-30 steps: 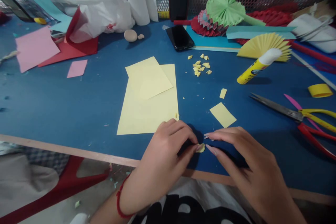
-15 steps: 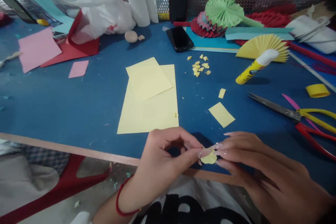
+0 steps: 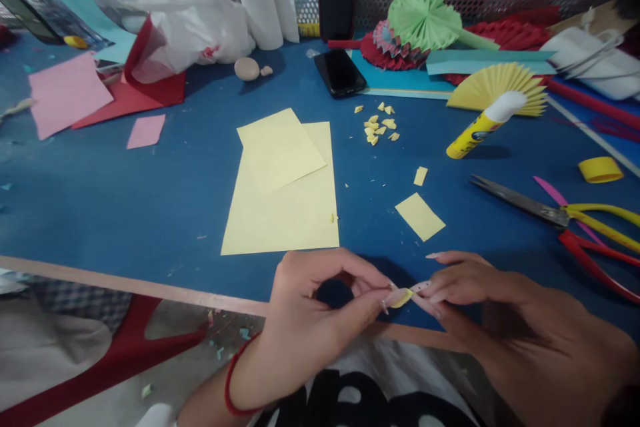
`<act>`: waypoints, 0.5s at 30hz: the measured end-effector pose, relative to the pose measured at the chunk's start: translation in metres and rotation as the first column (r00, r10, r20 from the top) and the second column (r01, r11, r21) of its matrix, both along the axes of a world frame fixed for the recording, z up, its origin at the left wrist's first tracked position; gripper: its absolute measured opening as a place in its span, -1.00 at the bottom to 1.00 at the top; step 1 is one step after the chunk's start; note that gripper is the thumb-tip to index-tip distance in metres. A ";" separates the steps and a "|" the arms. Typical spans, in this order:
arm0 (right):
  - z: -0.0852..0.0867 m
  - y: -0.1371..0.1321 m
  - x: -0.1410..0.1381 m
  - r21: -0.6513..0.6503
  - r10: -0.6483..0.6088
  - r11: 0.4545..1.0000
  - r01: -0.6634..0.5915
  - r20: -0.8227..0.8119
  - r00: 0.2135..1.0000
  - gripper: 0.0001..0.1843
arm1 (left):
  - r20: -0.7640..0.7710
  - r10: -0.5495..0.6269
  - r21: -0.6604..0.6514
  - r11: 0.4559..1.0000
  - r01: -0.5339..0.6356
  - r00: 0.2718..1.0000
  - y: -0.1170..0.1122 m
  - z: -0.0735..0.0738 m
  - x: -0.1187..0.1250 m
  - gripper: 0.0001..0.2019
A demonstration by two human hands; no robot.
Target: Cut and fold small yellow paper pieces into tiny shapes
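Observation:
Between my fingertips, over the table's front edge, is a small piece of yellow paper (image 3: 401,298), mostly covered by the fingers. My left hand (image 3: 325,320) pinches it between thumb and forefinger. From the other side my right hand (image 3: 505,313) grips its right end with thumb and fingertips. Just beyond the hands lie a yellow paper rectangle (image 3: 420,217) and a smaller yellow scrap (image 3: 421,176). Farther back is a loose cluster of tiny folded yellow paper bits (image 3: 373,127). Two larger yellow sheets (image 3: 285,213) overlap ahead of my left hand.
At right are scissors (image 3: 525,200) with red and yellow handles, a standing glue stick (image 3: 477,133) and its yellow cap (image 3: 600,170). Behind are a phone (image 3: 341,72), folded paper fans (image 3: 425,20) and a plastic bag (image 3: 195,20). Pink paper (image 3: 70,93) lies left.
The yellow paper, showing as a rounded flat face before, now looks narrower and folded between my fingertips. My right fingers have drawn in closer around it. The view has shifted slightly.

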State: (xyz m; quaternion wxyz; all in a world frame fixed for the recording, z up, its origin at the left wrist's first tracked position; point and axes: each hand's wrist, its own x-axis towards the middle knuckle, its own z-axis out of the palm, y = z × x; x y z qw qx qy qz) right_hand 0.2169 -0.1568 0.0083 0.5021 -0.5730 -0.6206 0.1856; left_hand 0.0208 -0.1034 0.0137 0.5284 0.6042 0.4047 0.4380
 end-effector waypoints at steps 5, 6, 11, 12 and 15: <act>-0.001 0.002 -0.005 0.008 -0.074 0.997 0.075 -0.067 0.995 -0.81 | -0.008 -0.023 0.093 0.995 0.023 1.000 0.000 -0.002 -0.001 -0.93; -0.001 0.002 -0.007 0.009 -0.092 0.996 0.093 -0.088 0.992 -0.81 | -0.001 -0.036 0.126 0.991 0.036 0.999 0.001 -0.004 -0.002 -0.92; -0.001 0.004 -0.008 -0.042 -0.099 0.995 0.092 -0.189 0.977 -0.77 | -0.134 -0.042 0.374 0.923 0.090 0.990 0.000 -0.014 -0.006 -0.75; -0.001 0.004 -0.008 -0.048 -0.091 0.995 0.084 -0.183 0.979 -0.77 | -0.166 -0.037 0.411 0.906 0.103 0.985 0.000 -0.015 -0.006 -0.77; -0.001 0.004 -0.006 -0.053 -0.095 0.995 0.086 -0.199 0.975 -0.76 | -0.210 -0.080 0.470 0.866 0.172 0.974 0.001 -0.015 -0.007 -0.87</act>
